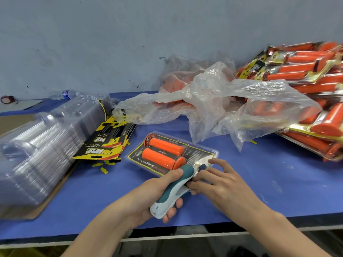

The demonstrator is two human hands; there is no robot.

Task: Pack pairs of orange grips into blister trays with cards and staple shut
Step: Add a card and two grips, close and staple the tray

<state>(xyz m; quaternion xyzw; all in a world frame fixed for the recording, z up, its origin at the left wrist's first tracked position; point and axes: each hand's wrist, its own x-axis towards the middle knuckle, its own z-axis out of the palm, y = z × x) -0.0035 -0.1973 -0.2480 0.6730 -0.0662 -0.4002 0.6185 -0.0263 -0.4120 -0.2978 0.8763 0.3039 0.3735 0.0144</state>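
Note:
A clear blister tray (207, 151) lies on the blue table in front of me, holding two orange grips (161, 152) over a black and yellow card. My left hand (154, 193) grips a teal and white stapler (174, 188), whose nose sits on the tray's near right corner. My right hand (213, 180) rests beside the stapler's nose, fingers spread and touching the tray's edge at that corner.
A tall stack of empty clear trays (40, 151) lies at the left, with loose printed cards (105, 143) beside it. Crumpled plastic bags (222, 101) holding loose orange grips fill the middle back. Finished packs (306, 86) are heaped at the right. A water bottle (65, 94) lies by the wall.

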